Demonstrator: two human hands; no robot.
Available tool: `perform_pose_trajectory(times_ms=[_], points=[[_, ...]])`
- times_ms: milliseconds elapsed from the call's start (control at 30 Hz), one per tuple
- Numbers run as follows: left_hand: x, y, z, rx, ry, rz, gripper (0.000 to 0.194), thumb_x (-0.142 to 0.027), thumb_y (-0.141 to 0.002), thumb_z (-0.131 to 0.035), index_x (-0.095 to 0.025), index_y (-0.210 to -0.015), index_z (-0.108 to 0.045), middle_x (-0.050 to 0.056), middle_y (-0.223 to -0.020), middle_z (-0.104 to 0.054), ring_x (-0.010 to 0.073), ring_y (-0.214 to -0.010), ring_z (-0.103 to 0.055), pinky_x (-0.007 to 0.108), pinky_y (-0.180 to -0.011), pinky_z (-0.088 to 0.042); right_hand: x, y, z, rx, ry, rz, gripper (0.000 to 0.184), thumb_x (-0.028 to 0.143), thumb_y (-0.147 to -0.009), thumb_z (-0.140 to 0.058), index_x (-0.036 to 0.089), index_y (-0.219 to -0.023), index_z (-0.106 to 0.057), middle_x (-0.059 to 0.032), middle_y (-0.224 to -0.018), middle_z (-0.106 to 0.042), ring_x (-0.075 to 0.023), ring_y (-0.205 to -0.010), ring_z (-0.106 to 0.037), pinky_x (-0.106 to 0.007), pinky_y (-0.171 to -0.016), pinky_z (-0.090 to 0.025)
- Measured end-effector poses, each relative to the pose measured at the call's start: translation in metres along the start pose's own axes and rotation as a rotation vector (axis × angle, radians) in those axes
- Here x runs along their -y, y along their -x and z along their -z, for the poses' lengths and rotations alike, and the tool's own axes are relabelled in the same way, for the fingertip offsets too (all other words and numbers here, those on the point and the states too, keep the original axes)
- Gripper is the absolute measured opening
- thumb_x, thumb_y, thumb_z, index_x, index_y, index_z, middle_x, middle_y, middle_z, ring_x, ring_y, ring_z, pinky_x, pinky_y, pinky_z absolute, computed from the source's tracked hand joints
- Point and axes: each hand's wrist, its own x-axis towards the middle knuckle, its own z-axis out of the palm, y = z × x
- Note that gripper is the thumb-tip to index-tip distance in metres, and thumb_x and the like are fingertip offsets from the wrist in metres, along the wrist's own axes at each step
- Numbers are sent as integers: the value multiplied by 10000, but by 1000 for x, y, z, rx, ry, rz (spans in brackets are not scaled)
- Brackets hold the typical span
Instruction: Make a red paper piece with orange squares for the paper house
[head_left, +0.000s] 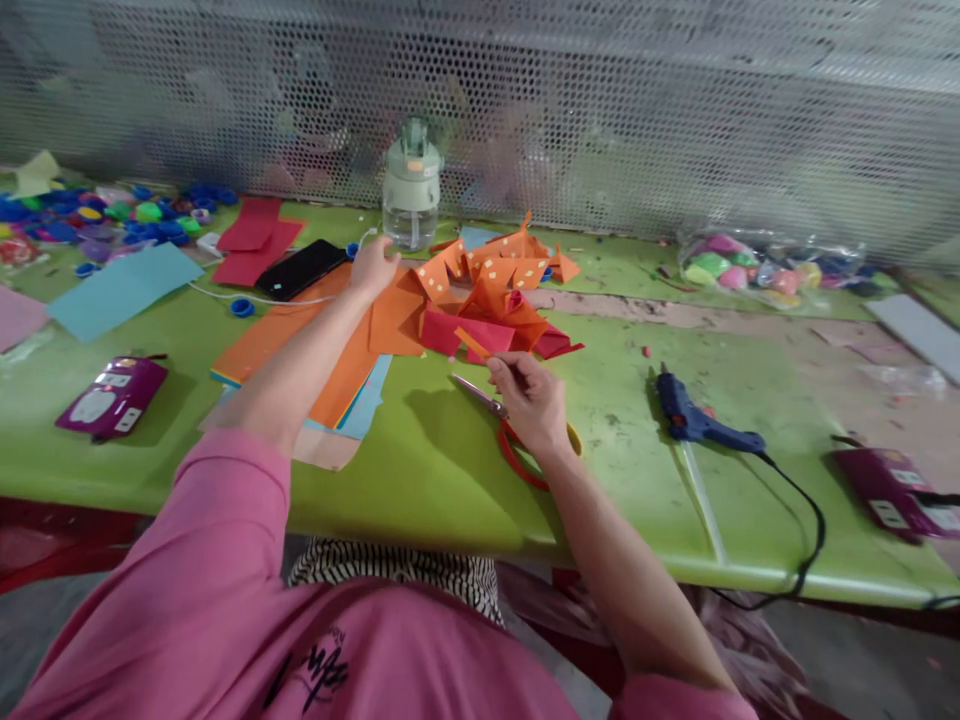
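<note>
My right hand [534, 395] is closed, pinching a narrow orange paper strip [472, 344] between thumb and fingertips. Just below it lies a pair of scissors [480, 394] with red and yellow handles, partly covered by that hand. My left hand [374, 267] reaches to the far side of the orange paper sheets [300, 345], close to a black phone [306, 269]. Its fingers are mostly turned away, so their grip does not show. Between and beyond the hands is a heap of folded orange paper pieces [491, 270], some with pale dots, and red paper [480, 335].
A clear bottle [411, 190] with a green lid stands near the perforated metal panel. On the right are a blue glue gun [701, 418] with its cord and a purple box [900, 490]. Another purple box [114, 397] and many bottle caps [135, 215] lie left.
</note>
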Motion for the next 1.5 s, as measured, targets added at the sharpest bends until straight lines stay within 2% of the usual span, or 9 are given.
perform_pose_trajectory(times_ms=[100,200,333,500,633,867,1033,1200,1500], points=[[-12,30,12,-58,146,-77,316,-129,-888,-555,-138,-1188,-653,127,-1329,-643,205,-1252,-557,299,-1058,-401,2,2,-1,-9,-21,-2,286,448,-901,-603,186,-918,-718,-7,-696,-660,-120,-630,-597,-235,-603,-470],[-27,84,36,281,458,-101,198,-271,-934,-552,-149,-995,-696,90,-1045,-733,150,-884,-670,268,-802,-503,6,6,-3,24,-108,-61,311,472,-904,-594,189,-929,-720,8,-668,-644,-102,-565,-552,-223,-550,-444],[-43,153,62,629,657,-8,523,-657,-832,-620,-163,-985,-691,54,-803,-726,119,-640,-640,232,-601,-466,11,11,-6,62,-138,-54,341,504,-905,-596,190,-929,-729,14,-655,-640,-98,-533,-524,-229,-529,-437],[-44,184,66,777,835,172,632,-741,-712,-684,-174,-990,-714,56,-819,-753,129,-670,-678,223,-594,-483,15,14,-5,69,5,298,189,321,-941,-609,230,-1014,-757,-41,-913,-742,-150,-799,-667,-283,-740,-530],[-36,189,66,860,835,263,458,-568,-676,-817,-176,-897,-733,37,-772,-754,113,-663,-675,212,-605,-484,14,13,-2,90,67,519,217,223,-967,-567,262,-1041,-767,-48,-1028,-749,-166,-947,-687,-315,-844,-543],[-29,206,69,963,799,251,219,-379,-758,-796,-181,-810,-721,20,-772,-758,92,-673,-661,205,-621,-483,13,14,-2,125,79,594,223,215,-949,-599,328,-1018,-778,-14,-1095,-754,-180,-976,-677,-369,-894,-540],[-29,216,63,855,891,263,200,-340,-767,-789,-180,-823,-683,12,-771,-764,95,-673,-683,208,-621,-506,13,13,-7,31,-86,348,197,319,-945,-608,299,-1075,-756,-22,-1054,-743,-156,-859,-674,-316,-751,-564],[-31,217,58,736,926,255,208,-327,-761,-783,-166,-818,-665,31,-796,-771,113,-709,-697,240,-663,-532,17,12,-9,71,-255,34,359,553,-881,-636,220,-975,-732,14,-754,-643,-75,-541,-494,-225,-490,-428],[-40,217,50,741,867,313,186,-277,-742,-789,-155,-823,-675,16,-747,-742,95,-647,-659,268,-691,-543,23,17,-12,205,-335,-32,381,576,-793,-714,203,-818,-639,38,-680,-556,-66,-512,-417,-225,-466,-359]])
